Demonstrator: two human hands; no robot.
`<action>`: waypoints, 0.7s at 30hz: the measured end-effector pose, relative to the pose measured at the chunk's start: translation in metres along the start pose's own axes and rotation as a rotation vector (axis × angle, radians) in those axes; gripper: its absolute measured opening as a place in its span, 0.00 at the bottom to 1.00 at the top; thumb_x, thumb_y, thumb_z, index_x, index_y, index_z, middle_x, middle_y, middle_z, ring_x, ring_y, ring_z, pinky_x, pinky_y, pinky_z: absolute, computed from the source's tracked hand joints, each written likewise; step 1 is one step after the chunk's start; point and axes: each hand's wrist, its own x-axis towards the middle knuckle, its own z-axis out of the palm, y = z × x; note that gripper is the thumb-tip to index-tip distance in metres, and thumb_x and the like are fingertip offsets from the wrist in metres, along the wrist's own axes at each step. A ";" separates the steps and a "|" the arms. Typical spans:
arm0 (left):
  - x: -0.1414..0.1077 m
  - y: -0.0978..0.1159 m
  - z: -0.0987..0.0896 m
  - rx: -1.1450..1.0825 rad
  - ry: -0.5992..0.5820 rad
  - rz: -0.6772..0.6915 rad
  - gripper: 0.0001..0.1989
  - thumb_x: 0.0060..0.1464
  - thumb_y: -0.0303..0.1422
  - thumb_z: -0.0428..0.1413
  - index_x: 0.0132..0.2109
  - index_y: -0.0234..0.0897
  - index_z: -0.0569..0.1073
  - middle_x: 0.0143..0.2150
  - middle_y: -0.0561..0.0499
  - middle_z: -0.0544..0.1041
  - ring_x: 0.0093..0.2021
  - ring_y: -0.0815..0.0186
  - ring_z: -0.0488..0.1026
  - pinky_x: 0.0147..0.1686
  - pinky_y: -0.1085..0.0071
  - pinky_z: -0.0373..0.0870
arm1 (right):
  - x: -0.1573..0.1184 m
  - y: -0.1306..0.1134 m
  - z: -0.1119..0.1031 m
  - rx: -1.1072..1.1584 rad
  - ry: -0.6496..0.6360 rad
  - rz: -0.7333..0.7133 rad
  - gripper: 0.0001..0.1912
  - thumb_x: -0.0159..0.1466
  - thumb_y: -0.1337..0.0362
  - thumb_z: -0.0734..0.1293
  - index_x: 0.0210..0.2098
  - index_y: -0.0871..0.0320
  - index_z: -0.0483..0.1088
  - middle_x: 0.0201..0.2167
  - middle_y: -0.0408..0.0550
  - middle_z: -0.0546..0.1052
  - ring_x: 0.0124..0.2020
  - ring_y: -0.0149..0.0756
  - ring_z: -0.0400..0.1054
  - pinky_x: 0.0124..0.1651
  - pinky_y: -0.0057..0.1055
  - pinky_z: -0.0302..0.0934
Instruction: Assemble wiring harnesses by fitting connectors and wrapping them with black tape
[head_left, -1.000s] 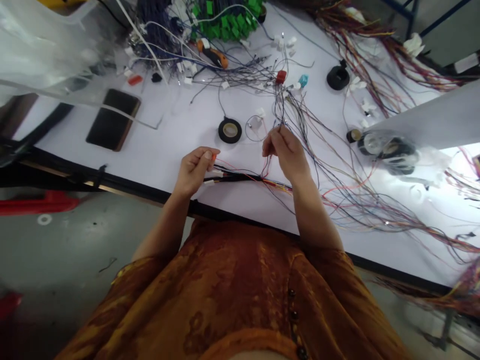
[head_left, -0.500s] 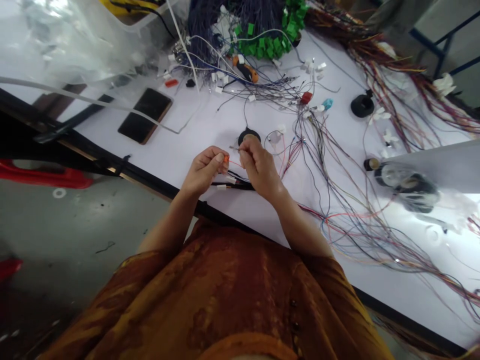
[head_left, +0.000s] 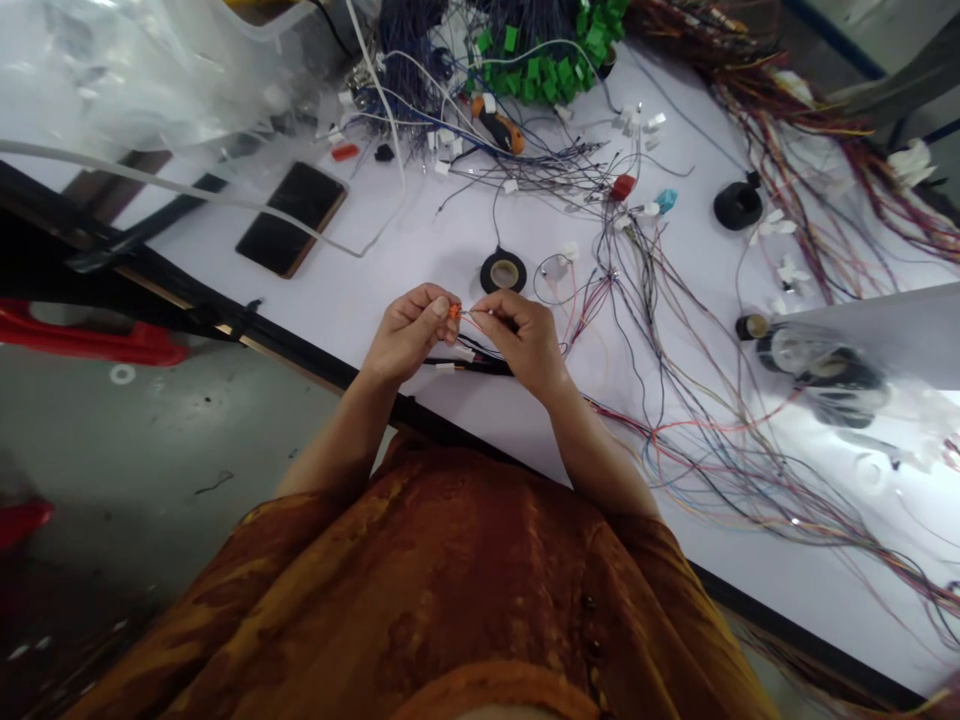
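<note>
Fingers [head_left: 441, 308] of left hand [head_left: 411, 332] pinch orange connector [head_left: 454, 312]; right hand [head_left: 517, 340] pinches thin wires [head_left: 480, 316] just below black tape roll [head_left: 503, 271] on white workbench [head_left: 420, 230].

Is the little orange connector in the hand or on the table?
In the hand: the orange connector is at the fingertips of the left hand, up above the table.
</note>
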 end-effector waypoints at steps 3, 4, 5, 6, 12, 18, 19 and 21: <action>-0.002 0.001 0.000 -0.010 -0.004 -0.002 0.21 0.48 0.49 0.69 0.35 0.36 0.76 0.23 0.54 0.73 0.21 0.73 0.68 0.24 0.76 0.69 | -0.001 -0.001 0.001 -0.030 -0.014 -0.012 0.10 0.69 0.60 0.65 0.31 0.54 0.70 0.23 0.39 0.65 0.25 0.28 0.55 0.31 0.29 0.52; -0.002 0.001 -0.001 -0.005 -0.003 0.005 0.20 0.49 0.49 0.69 0.35 0.36 0.77 0.23 0.54 0.74 0.21 0.73 0.69 0.24 0.75 0.69 | -0.001 -0.001 0.001 -0.040 -0.021 -0.026 0.11 0.69 0.60 0.64 0.31 0.55 0.69 0.23 0.39 0.65 0.26 0.28 0.56 0.32 0.29 0.52; -0.003 0.000 -0.002 0.004 -0.001 0.015 0.20 0.50 0.48 0.69 0.35 0.36 0.77 0.24 0.54 0.74 0.21 0.73 0.69 0.24 0.75 0.69 | -0.001 -0.002 0.001 -0.049 -0.029 -0.042 0.12 0.70 0.60 0.64 0.30 0.55 0.69 0.23 0.39 0.66 0.26 0.28 0.56 0.32 0.29 0.52; -0.004 0.000 -0.003 0.018 0.002 0.029 0.19 0.51 0.48 0.68 0.36 0.36 0.77 0.24 0.53 0.74 0.22 0.73 0.70 0.25 0.75 0.70 | -0.002 -0.002 0.000 -0.059 -0.035 -0.057 0.12 0.70 0.61 0.64 0.29 0.56 0.68 0.24 0.39 0.66 0.26 0.28 0.57 0.33 0.30 0.52; -0.010 -0.004 -0.010 0.148 -0.046 0.092 0.16 0.57 0.45 0.65 0.36 0.35 0.77 0.25 0.52 0.76 0.24 0.73 0.72 0.28 0.75 0.73 | -0.002 -0.005 -0.005 -0.105 -0.139 -0.065 0.13 0.70 0.63 0.62 0.28 0.57 0.67 0.24 0.39 0.66 0.27 0.27 0.57 0.34 0.29 0.52; -0.018 0.000 -0.001 0.216 -0.028 0.150 0.18 0.56 0.47 0.65 0.35 0.35 0.76 0.25 0.52 0.77 0.23 0.73 0.73 0.26 0.76 0.73 | -0.008 -0.006 0.004 -0.155 -0.075 -0.076 0.11 0.70 0.65 0.62 0.30 0.57 0.66 0.27 0.41 0.68 0.29 0.28 0.60 0.37 0.29 0.53; -0.018 0.001 0.000 0.218 -0.017 0.161 0.17 0.56 0.47 0.65 0.36 0.35 0.76 0.25 0.52 0.77 0.23 0.73 0.73 0.26 0.76 0.73 | -0.009 -0.006 0.006 -0.153 -0.055 -0.086 0.11 0.70 0.65 0.61 0.30 0.57 0.66 0.27 0.41 0.68 0.30 0.29 0.60 0.37 0.29 0.54; -0.020 0.002 0.002 0.222 -0.003 0.170 0.17 0.56 0.47 0.65 0.36 0.35 0.76 0.25 0.52 0.78 0.23 0.73 0.73 0.27 0.76 0.73 | -0.013 -0.006 0.009 -0.151 -0.021 -0.114 0.11 0.70 0.66 0.60 0.30 0.56 0.64 0.27 0.41 0.67 0.30 0.29 0.59 0.37 0.29 0.54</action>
